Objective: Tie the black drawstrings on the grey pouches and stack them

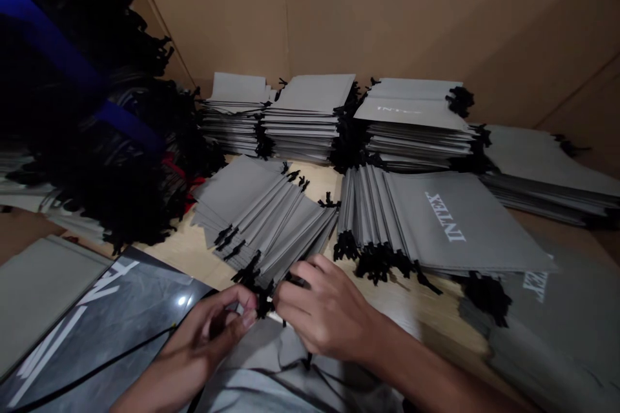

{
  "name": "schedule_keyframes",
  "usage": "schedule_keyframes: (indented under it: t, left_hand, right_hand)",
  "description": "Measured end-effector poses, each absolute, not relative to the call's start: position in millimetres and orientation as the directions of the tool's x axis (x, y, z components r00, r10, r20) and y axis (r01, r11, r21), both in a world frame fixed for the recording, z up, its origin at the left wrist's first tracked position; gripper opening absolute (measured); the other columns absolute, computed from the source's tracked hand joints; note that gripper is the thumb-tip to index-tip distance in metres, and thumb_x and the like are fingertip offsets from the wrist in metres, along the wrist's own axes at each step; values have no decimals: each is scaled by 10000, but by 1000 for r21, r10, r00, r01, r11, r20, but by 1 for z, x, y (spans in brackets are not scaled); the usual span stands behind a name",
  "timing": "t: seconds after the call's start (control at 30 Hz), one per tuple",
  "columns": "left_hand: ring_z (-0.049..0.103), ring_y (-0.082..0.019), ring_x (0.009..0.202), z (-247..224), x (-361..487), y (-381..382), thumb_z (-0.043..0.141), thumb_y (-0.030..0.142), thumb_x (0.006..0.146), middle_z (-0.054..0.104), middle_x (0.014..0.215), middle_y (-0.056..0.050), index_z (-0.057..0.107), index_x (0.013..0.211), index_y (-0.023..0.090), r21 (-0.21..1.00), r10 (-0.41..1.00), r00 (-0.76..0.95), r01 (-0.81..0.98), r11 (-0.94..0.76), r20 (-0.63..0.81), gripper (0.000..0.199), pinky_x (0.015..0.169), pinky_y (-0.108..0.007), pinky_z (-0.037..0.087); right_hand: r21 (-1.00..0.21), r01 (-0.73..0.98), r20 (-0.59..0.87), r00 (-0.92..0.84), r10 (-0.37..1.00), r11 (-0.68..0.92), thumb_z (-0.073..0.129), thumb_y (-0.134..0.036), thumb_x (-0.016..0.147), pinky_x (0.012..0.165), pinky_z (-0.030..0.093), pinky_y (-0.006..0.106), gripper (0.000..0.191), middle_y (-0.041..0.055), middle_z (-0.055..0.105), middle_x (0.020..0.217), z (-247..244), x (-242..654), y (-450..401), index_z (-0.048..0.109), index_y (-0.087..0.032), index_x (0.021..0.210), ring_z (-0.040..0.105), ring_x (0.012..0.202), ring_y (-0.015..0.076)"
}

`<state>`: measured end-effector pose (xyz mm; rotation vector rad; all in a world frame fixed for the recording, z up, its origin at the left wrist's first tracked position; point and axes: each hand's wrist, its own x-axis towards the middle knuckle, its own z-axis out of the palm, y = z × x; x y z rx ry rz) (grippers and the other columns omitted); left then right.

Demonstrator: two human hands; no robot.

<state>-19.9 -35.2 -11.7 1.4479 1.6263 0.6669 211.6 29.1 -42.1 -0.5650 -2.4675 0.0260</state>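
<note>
Cord-handling seems the step, beside the fanned pouches [274, 210]; left hand [210, 332] looks pinched on black cord [263, 302]; right hand [327, 310] curls alongside, grip unclear; next move calls for dexterity.

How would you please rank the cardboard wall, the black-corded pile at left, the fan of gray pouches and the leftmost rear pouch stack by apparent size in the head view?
1. Cardboard wall
2. Black-corded pile
3. Fan of gray pouches
4. Leftmost rear pouch stack, though distance may shrink it
</note>
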Motion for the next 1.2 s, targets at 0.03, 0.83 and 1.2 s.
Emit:
schedule_keyframes:
  t: [0.03,0.83,1.2]
  left_hand:
    - [628,-174,658,-12,-20,-36,705,587,955,733,811,21,752,949,279,808,971,0,554,199,-240,312,563,-216,490]
    - [288,-77,436,-34,-18,-34,746,641,865,422,597,80,624,768,247,842,844,-30,60,536,-535,423,409,-199,330]
    - [489,-141,641,-12,-25,-38,722,494,947,514,709,53,582,760,248,857,979,-63,475,198,-192,340,570,-194,433]
  right_hand:
    - [-146,398,543,-733,410,906,569,-145,1053,695,270,413,255,15,619,830,-42,212,29,606,-203,807,438,844,211]
    - [-142,359,511,-771,379,923,419,-99,1115,742,339,407,378,40,705,923,-40,209,28,662,-203,845,519,929,220]
    - [-311,443,468,-699,541,841,599,-257,1104,997,440,399,203,66,743,1165,-33,233,36,691,-157,1255,585,1132,255]
